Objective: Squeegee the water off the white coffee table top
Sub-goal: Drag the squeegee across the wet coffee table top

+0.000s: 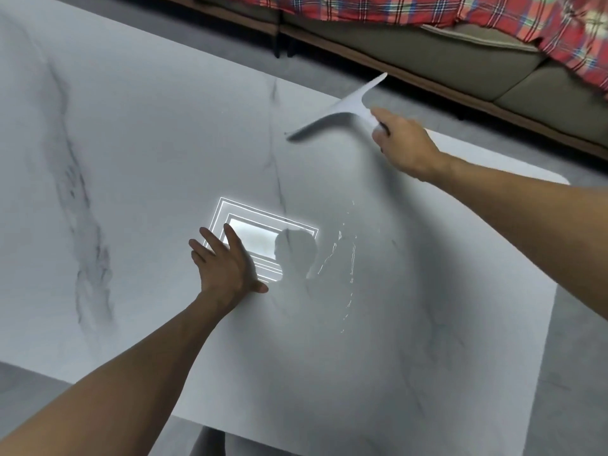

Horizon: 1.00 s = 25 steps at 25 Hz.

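I am resting my left hand [227, 268] flat on the table [131, 143], fingers spread, holding nothing; water [348, 258] is glinting just beside it; farther off, my right hand [404, 146] is gripping the squeegee [342, 110] by its handle, the right place to hold it; it looks light, stiff, probably slippery when wet.

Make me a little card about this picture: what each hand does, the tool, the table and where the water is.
left hand: flat on the table, fingers spread
right hand: grips the squeegee by its handle
squeegee: white, blurred, near the table's far edge; cannot tell if the blade touches
table: white with grey veins, shiny
water: thin streaks just right of the left hand
behind: sofa with a plaid blanket
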Motion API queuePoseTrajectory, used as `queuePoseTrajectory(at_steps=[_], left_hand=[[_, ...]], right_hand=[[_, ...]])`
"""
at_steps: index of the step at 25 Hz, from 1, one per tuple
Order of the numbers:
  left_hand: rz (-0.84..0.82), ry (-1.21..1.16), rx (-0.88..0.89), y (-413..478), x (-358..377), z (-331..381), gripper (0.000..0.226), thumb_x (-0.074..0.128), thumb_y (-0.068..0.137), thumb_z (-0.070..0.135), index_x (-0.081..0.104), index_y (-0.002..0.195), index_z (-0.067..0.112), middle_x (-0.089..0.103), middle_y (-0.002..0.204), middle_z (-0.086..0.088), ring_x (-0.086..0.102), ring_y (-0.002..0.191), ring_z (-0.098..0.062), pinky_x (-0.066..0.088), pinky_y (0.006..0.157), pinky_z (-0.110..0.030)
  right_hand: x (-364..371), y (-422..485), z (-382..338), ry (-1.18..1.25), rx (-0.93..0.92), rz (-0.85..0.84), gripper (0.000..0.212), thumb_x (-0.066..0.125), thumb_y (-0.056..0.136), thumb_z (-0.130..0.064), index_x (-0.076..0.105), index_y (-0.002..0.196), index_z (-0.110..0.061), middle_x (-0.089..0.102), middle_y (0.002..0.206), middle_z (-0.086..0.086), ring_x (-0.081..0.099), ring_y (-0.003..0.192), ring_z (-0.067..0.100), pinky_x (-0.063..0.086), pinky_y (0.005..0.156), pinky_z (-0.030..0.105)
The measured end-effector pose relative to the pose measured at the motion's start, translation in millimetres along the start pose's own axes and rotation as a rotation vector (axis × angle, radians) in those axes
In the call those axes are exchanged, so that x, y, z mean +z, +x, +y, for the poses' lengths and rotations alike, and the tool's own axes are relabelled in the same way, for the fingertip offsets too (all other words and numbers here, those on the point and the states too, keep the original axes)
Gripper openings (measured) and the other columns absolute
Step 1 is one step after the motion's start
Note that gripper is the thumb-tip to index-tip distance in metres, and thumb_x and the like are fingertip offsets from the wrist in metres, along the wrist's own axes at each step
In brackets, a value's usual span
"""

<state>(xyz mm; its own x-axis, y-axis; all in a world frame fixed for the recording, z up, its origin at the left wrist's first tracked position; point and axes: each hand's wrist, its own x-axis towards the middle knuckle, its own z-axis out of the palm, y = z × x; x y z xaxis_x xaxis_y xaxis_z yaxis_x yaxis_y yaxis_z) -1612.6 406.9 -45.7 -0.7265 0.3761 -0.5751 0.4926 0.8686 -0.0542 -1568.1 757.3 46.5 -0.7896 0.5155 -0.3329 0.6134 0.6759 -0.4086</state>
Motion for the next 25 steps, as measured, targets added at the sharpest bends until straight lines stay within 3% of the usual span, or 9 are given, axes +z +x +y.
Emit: queuePoseTrajectory(at_steps=[5,7,10,13,16,19,22,25], left_hand=[[-0.024,-0.008,0.006,3.4,3.5,-1.7,0.153,0.079,0.046,0.074,-0.004,0.152,0.001,0.001,0.15,-0.045,0.011,0.135,-0.067,0.023,0.112,-0.06],[-0.026,-0.011,0.002,2.6,2.3,-2.1,0.154,0.08,0.045,0.073,-0.003,0.152,0.001,0.002,0.15,-0.045,0.012,0.135,-0.067,0.024,0.112,-0.061],[-0.043,-0.005,0.005,-0.3,-3.2,-0.4,0.152,0.08,0.047,0.072,-0.002,0.152,-0.001,0.004,0.149,-0.046,0.014,0.135,-0.067,0.024,0.112,-0.06],[-0.066,-0.022,0.001,-6.2,-10.1,1.9,0.146,0.08,0.052,0.069,-0.001,0.152,0.0,0.002,0.151,-0.044,0.012,0.136,-0.065,0.022,0.113,-0.06],[0.014,-0.013,0.102,-17.7,-10.4,12.4,0.114,0.072,0.075,0.054,0.007,0.152,-0.001,0.006,0.15,-0.044,0.016,0.135,-0.064,0.021,0.113,-0.06],[0.034,0.016,0.296,-33.6,3.2,45.1,0.086,0.055,0.091,0.037,0.006,0.153,0.002,0.009,0.15,-0.042,0.019,0.135,-0.061,0.023,0.113,-0.059],[-0.014,-0.018,0.269,-38.5,13.7,75.4,0.063,0.031,0.097,0.014,0.004,0.152,0.003,0.012,0.151,-0.041,0.02,0.135,-0.062,0.023,0.112,-0.058],[-0.056,-0.024,0.24,-34.1,19.0,80.3,0.061,0.026,0.095,0.014,0.006,0.151,-0.002,0.01,0.148,-0.046,0.018,0.133,-0.066,0.024,0.111,-0.058]], right_hand=[[9.2,-13.0,13.5,-0.054,0.083,-0.016,0.044,0.033,0.098,-0.019,0.041,0.141,-0.021,0.057,0.131,0.016,0.051,0.113,0.043,0.044,0.082,0.043],[15.1,-53.6,28.9,-0.061,0.067,-0.043,0.046,0.034,0.099,-0.02,0.037,0.145,-0.02,0.062,0.122,0.018,0.054,0.105,0.042,0.045,0.076,0.04],[22.6,-125.7,54.6,-0.076,0.095,-0.068,0.047,0.038,0.1,-0.022,0.035,0.147,-0.019,0.067,0.109,0.021,0.061,0.096,0.041,0.048,0.085,0.042],[20.4,-191.3,70.3,-0.052,0.196,-0.153,0.047,0.037,0.101,-0.026,0.033,0.148,-0.025,0.066,0.075,0.007,0.061,0.067,0.025,0.053,0.071,0.039],[4.1,-189.6,72.7,0.089,0.277,-0.081,0.042,0.037,0.099,-0.03,0.042,0.141,-0.028,0.063,0.076,-0.002,0.058,0.065,0.018,0.051,0.066,0.032],[-12.8,-124.2,66.5,0.242,0.361,0.119,0.038,0.036,0.095,-0.021,0.051,0.129,-0.025,0.062,0.075,0.006,0.055,0.055,0.022,0.049,0.05,0.029],[-20.4,-67.8,62.2,0.262,0.487,0.142,0.037,0.03,0.092,-0.016,0.05,0.123,-0.019,0.062,0.088,0.019,0.055,0.055,0.028,0.051,0.059,0.036],[-5.7,-69.9,64.2,0.151,0.499,0.081,0.031,0.03,0.092,-0.011,0.048,0.116,-0.011,0.062,0.094,0.025,0.06,0.066,0.034,0.055,0.069,0.043]])
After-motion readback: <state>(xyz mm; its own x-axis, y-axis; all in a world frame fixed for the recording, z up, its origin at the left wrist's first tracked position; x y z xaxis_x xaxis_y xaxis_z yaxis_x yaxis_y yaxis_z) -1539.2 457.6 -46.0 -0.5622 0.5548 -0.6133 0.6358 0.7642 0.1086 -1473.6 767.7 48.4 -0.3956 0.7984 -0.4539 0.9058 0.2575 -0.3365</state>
